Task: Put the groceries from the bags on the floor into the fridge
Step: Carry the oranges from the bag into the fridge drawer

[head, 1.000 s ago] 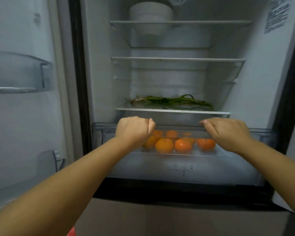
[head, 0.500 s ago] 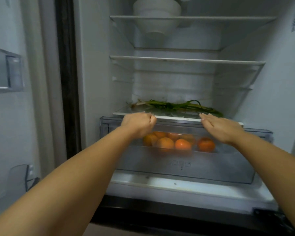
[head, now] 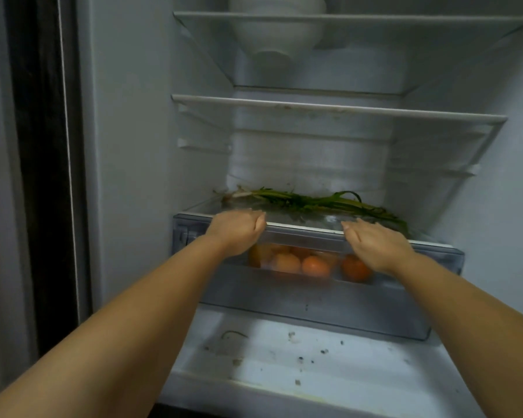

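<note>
Drawer (head: 314, 300) rim | both hands' fingers curled over it (oranges (head: 314, 265) below)

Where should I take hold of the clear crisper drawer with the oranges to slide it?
Grip the crisper drawer by its top front lip, coming from the front and above, fingers over the edge. Both the left hand and right hand already sit there, spaced apart. The lip spans the full width, so two hands should keep it square.
</note>
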`<state>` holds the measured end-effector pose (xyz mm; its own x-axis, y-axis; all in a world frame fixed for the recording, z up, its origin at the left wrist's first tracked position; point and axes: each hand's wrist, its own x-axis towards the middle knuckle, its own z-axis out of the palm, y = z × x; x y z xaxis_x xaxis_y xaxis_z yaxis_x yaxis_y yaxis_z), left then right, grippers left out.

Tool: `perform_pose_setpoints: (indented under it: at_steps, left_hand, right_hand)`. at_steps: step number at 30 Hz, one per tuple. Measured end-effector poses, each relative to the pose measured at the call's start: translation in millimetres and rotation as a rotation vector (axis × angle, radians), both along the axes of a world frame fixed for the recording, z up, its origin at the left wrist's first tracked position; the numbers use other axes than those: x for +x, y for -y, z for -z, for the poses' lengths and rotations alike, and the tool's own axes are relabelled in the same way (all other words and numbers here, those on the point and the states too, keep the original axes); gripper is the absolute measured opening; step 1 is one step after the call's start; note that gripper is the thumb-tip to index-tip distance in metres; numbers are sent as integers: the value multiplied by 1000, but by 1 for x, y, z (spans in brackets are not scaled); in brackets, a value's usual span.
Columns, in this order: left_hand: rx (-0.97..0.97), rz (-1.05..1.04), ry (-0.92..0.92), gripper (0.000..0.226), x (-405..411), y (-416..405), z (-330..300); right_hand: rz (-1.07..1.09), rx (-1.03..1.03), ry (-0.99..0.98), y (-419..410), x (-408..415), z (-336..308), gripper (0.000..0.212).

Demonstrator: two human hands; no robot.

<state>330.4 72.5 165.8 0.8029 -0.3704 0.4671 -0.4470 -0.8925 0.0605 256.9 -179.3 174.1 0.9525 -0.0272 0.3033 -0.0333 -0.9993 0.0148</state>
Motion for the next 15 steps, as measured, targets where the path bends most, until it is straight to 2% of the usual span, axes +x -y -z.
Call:
perform_pose_setpoints:
  at_steps: [3,9,13,15]
  left_hand:
    - [-8,-17,72,44,8,0,5]
    - [-35,27,26,52,-8,0,7]
    - [-57,45,-120,58,-46,-10,24]
    - [-120,66,-205,58,-73,-19,30]
  right_hand:
    - [6,17,43,3,5,2,48]
    - [-40,-28,117,-2,-1,8,51]
    - [27,-166,57,-13,-34,25,59]
    - [48,-164,-5,-23,-61,31,61]
